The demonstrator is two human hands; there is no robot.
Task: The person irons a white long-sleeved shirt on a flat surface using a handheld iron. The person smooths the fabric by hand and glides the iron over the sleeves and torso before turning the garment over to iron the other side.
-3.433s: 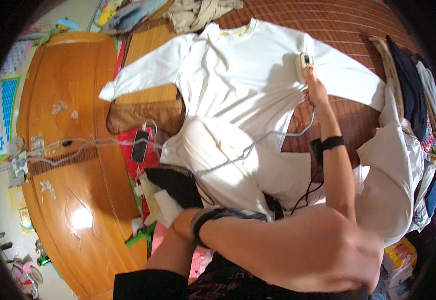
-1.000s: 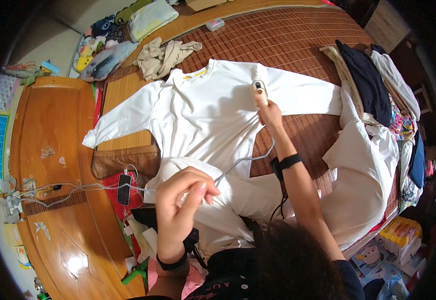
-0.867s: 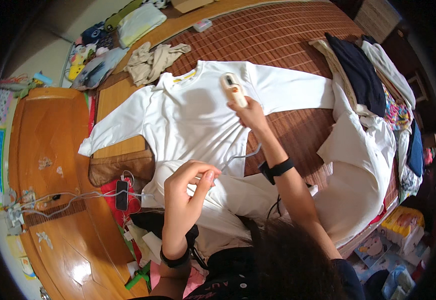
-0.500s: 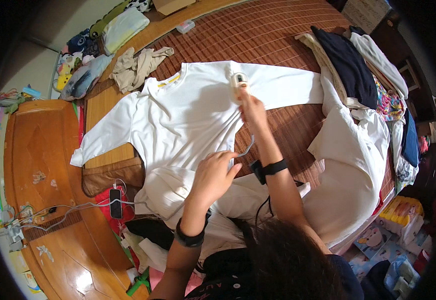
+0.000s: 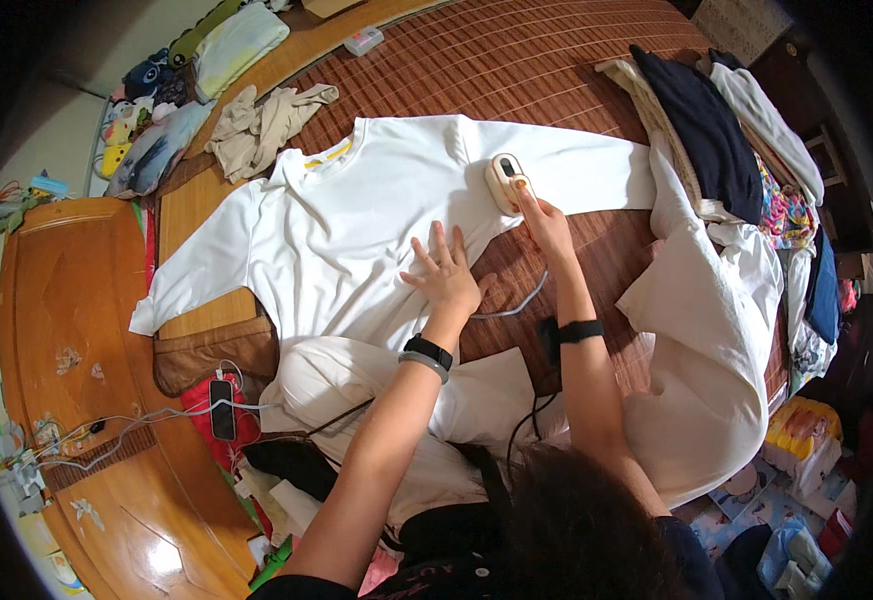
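Note:
A white long-sleeved shirt point(image 5: 396, 190) lies spread out on the brown slatted mat, its collar at the far side and folds in its lower body. My right hand point(image 5: 546, 225) is closed round a small cream handheld iron point(image 5: 502, 178) with a dark oval panel. The iron rests on the shirt where the right sleeve meets the body. Its grey cord point(image 5: 516, 310) curves back from under that hand. My left hand point(image 5: 448, 280), fingers spread, lies on the shirt's lower body to the left of the iron.
White fabric point(image 5: 701, 370) is heaped at the right, below several folded clothes point(image 5: 696, 140). A beige crumpled cloth point(image 5: 261, 130) lies beyond the left sleeve. At the left, a phone point(image 5: 222, 408) with cables sits on red cloth beside a wooden headboard point(image 5: 86, 300).
The iron in my right hand has moved to the right and slightly nearer. My left hand has gone forward from the shirt's hem onto its body, fingers spreading.

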